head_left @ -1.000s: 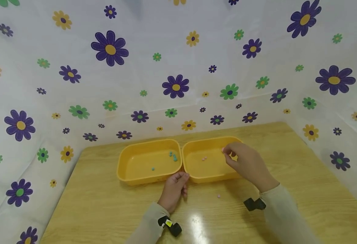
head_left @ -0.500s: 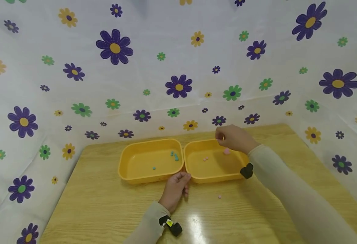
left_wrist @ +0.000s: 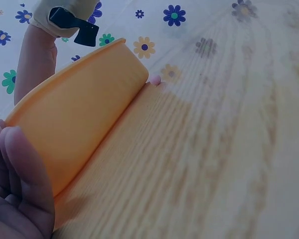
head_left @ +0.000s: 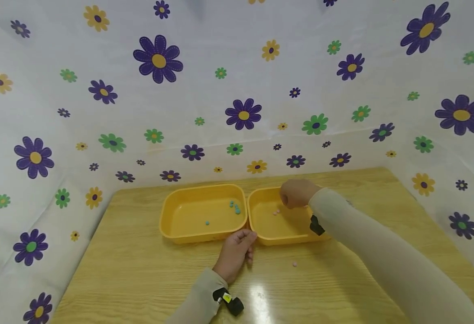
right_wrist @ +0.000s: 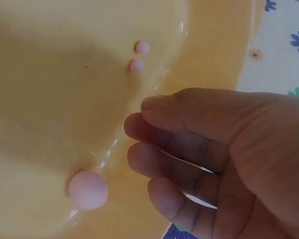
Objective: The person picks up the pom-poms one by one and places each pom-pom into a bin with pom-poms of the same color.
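My left hand (head_left: 234,255) pinches the near left corner rim of the right-hand yellow tray (head_left: 279,238); in the left wrist view, its thumb and fingertips meet at the rim. Over the back of that tray is my right hand (head_left: 298,192), reaching across it. The right wrist view shows this hand's fingers (right_wrist: 164,159) loosely bent, the thumb lying against the index finger, and nothing visible between them. Below are two small pink balls (right_wrist: 139,57) and a larger-looking pink ball (right_wrist: 88,190) near the tray wall, none touched by the hand.
A second yellow tray (head_left: 172,234) stands directly to the left, with several small teal balls (head_left: 237,210) inside. One pink ball (head_left: 295,264) lies on the wooden table (head_left: 147,279), in front of the right tray. Flower-printed white cloth (head_left: 204,99) encloses the back and sides.
My right hand has swung from the tray's right side to its back, then lowered a little leftward. A pink ball near its starting spot came into view in the tray. The left hand stays put.
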`<control>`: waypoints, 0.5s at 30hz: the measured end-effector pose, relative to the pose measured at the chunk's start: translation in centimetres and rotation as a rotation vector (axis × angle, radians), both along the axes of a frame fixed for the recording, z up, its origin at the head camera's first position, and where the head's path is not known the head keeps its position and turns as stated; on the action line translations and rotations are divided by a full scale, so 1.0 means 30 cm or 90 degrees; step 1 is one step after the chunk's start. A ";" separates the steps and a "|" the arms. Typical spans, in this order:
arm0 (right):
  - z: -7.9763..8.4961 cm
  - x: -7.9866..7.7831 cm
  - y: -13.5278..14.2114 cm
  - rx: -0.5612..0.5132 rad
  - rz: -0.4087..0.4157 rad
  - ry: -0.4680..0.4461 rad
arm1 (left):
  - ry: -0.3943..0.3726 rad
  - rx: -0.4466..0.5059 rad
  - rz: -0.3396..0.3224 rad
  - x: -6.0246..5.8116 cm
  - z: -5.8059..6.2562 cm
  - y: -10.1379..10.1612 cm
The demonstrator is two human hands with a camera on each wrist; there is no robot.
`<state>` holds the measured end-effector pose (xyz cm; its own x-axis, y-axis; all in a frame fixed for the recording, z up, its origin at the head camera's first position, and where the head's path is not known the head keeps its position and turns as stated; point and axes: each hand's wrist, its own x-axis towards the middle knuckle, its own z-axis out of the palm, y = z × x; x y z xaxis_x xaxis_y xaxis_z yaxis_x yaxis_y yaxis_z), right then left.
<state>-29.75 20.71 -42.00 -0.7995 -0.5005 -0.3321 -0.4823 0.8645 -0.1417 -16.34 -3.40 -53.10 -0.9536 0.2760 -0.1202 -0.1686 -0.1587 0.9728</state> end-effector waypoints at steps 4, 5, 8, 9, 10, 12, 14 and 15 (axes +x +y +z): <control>-0.003 0.003 -0.016 0.017 0.007 0.013 | 0.000 -0.002 -0.005 0.002 0.004 0.002; -0.002 0.004 -0.018 0.019 0.009 0.019 | 0.000 -0.002 -0.006 0.003 0.005 0.003; -0.002 0.001 -0.021 0.017 0.015 0.034 | -0.001 -0.004 -0.006 0.003 0.006 0.003; -0.002 0.000 -0.020 0.015 0.017 0.037 | -0.001 -0.005 -0.006 0.003 0.006 0.003; -0.002 -0.002 -0.019 0.014 0.016 0.036 | -0.001 -0.006 -0.006 0.003 0.005 0.002; -0.001 -0.004 -0.017 0.009 0.008 0.026 | 0.001 -0.006 -0.006 0.003 0.004 0.001; 0.009 -0.001 -0.013 0.001 -0.002 0.011 | 0.003 -0.005 -0.006 0.003 0.004 0.000; 0.015 0.003 -0.009 -0.006 -0.003 0.010 | 0.003 -0.005 -0.006 0.004 0.004 -0.001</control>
<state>-29.67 20.44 -41.55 -0.8069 -0.4997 -0.3151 -0.4803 0.8654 -0.1425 -16.24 -3.44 -52.99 -0.9515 0.2838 -0.1185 -0.1658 -0.1489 0.9748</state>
